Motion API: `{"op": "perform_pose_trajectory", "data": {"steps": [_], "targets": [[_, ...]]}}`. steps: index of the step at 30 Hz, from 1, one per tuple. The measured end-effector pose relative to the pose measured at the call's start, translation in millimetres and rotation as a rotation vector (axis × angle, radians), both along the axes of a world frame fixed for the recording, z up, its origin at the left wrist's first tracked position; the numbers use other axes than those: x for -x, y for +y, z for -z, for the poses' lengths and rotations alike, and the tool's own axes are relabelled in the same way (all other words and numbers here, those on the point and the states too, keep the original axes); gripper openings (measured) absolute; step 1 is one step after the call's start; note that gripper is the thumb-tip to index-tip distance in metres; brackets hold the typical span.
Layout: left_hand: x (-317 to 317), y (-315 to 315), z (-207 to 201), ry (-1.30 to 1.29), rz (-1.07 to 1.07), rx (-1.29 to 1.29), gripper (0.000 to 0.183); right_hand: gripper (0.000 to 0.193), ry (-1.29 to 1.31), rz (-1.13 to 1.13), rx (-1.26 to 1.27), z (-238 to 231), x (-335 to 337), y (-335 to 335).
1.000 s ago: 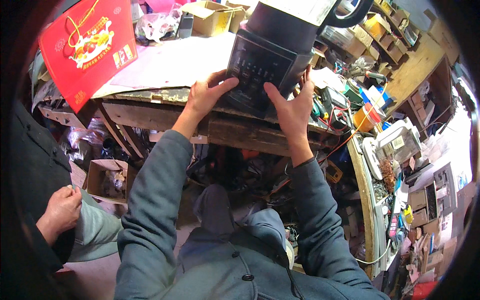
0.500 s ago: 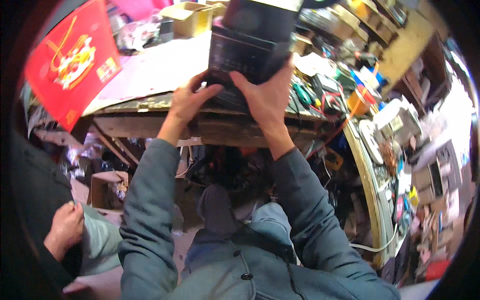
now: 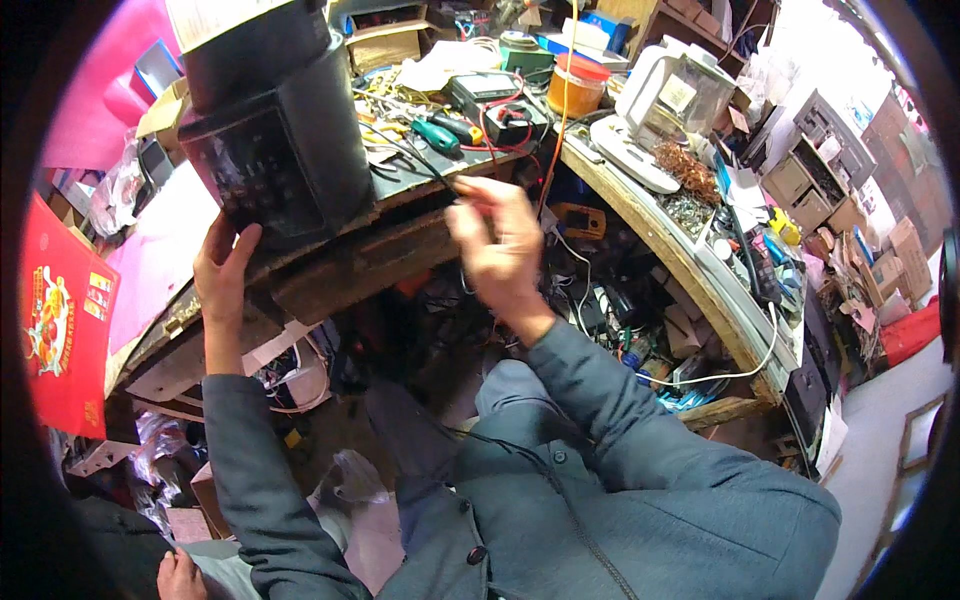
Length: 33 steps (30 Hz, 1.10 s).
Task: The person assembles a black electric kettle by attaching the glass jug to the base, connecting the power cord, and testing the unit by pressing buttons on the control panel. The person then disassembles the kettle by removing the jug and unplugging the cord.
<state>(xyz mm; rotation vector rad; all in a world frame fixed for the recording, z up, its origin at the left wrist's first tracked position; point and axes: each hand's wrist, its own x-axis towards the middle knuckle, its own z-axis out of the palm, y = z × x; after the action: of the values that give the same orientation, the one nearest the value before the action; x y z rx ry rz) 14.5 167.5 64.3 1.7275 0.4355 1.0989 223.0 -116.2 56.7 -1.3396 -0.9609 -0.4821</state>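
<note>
A bulky black appliance with a dark front panel, like a blender base (image 3: 255, 165), stands at the front edge of the workbench, its top cut off by the picture's rim. My left hand (image 3: 222, 265) grips its lower front edge, thumb up against the front, other fingers partly hidden. To the right, just off the bench edge, my right hand (image 3: 500, 240) is slightly blurred, with its fingers bent. A thin black cord (image 3: 425, 165) runs down from the bench to its fingertips, which appear closed on it.
Beside the appliance lie a green-handled screwdriver (image 3: 436, 136), a meter with red leads (image 3: 497, 98) and an orange tub (image 3: 578, 84). A side bench (image 3: 655, 235) holds a clear-walled machine (image 3: 675, 90) and copper wire. At left stands a red box (image 3: 65, 310); another person's hand (image 3: 180, 577) is below.
The appliance now stands farther left in view, as the view has turned right. My right hand has let go of the appliance and moved to the cord; my left hand remains on it.
</note>
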Motion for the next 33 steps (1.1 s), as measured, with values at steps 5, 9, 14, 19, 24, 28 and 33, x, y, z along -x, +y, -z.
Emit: {"op": "perform_pose_trajectory", "data": {"steps": [5, 9, 14, 19, 24, 28, 33], "targets": [[-2.8, -3.2, 0.2, 0.014, 0.018, 0.008, 0.048, 0.017, 0.77, 0.061, -0.176, 79.0, -101.5, -51.8], [0.1, -4.1, 1.6, 0.05, -0.071, -0.02, 0.052, 0.03, 1.214, -0.131, -0.025, 117.1, -145.3, -28.5], [8.1, -7.0, 1.9, 0.129, -0.148, -0.068, 0.059, 0.049, 1.318, -0.228, 0.024, 151.1, -193.5, 6.7], [2.6, -19.9, -9.8, 0.117, -0.128, -0.058, 0.069, 0.061, 1.495, -0.151, -0.168, 156.7, -220.7, 18.7], [-2.0, -13.2, -2.0, 0.094, -0.084, -0.091, 0.07, 0.065, 1.443, -0.167, -0.335, 162.6, -228.9, 23.6], [-1.4, -6.2, 4.1, 0.074, -0.076, -0.081, 0.074, 0.062, 1.317, -0.416, -0.445, 172.7, -244.6, 26.5], [0.3, -9.4, 2.0, 0.117, -0.148, -0.137, 0.074, 0.055, 1.255, -0.405, -0.506, 182.1, -243.3, 34.0]]}}
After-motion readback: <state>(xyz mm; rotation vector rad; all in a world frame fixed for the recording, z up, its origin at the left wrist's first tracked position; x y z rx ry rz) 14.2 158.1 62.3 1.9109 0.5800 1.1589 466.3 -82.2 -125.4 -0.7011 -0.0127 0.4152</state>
